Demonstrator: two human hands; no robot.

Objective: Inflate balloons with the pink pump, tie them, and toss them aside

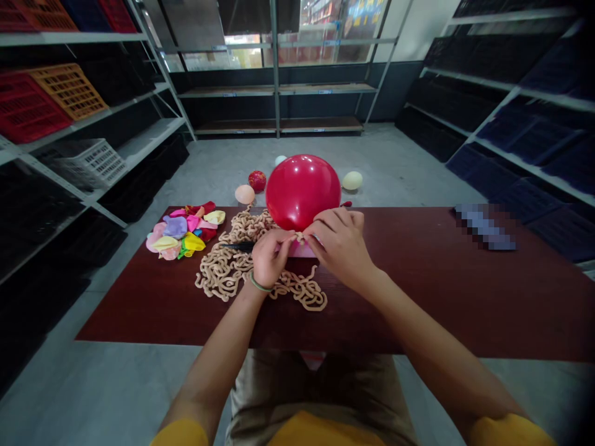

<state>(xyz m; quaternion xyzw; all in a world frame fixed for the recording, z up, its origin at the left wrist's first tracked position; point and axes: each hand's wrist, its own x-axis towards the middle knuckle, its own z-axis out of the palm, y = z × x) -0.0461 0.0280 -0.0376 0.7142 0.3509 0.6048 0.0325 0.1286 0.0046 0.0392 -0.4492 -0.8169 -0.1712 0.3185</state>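
Observation:
A large inflated red balloon (303, 189) stands at the table's far edge, its lower end just beyond my fingertips. My left hand (272, 255) is closed in a pinch on a short bit of beige cord (300, 236) by the balloon's neck. From the other side my right hand (341, 244) pinches the same cord between thumb and fingers. The neck itself is mostly hidden by my fingers. Under my hands lies a flat pink item (302, 249), partly covered. A tangled heap of beige cord (223, 272) spreads around my left hand, with a black thin tool (238, 246) on it.
Several uninflated balloons in mixed colours (186, 229) lie at the left of the dark red table (418, 297). A blurred-out object (483, 226) is at the right. Small inflated balloons (352, 181) rest on the floor beyond. Shelves with crates (69, 93) line both sides.

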